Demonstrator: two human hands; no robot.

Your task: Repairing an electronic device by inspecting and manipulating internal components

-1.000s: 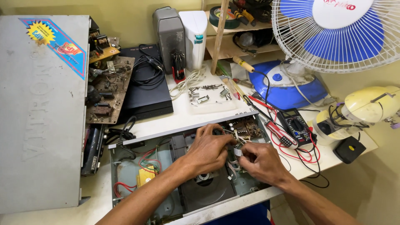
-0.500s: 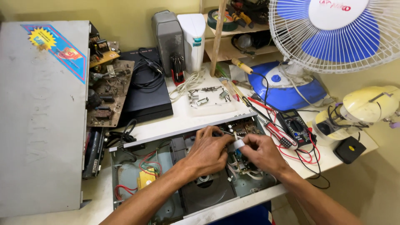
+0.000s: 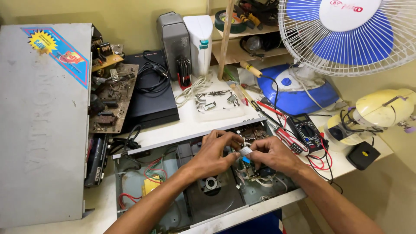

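Head view looks down on our two hands, which meet at the centre of the frame over an opened grey metal disc-player chassis (image 3: 173, 203) lying on the white tabletop (image 3: 190, 123). Our left hand (image 3: 215, 151) and our right hand (image 3: 273, 155) both pinch a small flat white ribbon-cable end (image 3: 245, 151) between thumb and forefinger, so the fingers (image 3: 234, 139) of each hand are closed on it; the cable sits just above the green circuit board (image 3: 251, 132) at the chassis's upper right corner (its lower run is hidden behind our hands). Below the left wrist lies the dark round disc tray with its silver spindle (image 3: 211, 183), and red wires (image 3: 151, 167) curl at the chassis's left side.

Right of centre, a black multimeter with red leads (image 3: 305, 130) rests on the tabletop, just beside the right hand. At the upper right stands a white desk fan with blue blades (image 3: 346, 34). Far left, a large grey metal cover with a colourful sticker (image 3: 41, 121) fills the frame edge, and a brown bare circuit board (image 3: 110, 102) leans beside it. Small metal brackets and screws (image 3: 212, 99) lie scattered above our hands.
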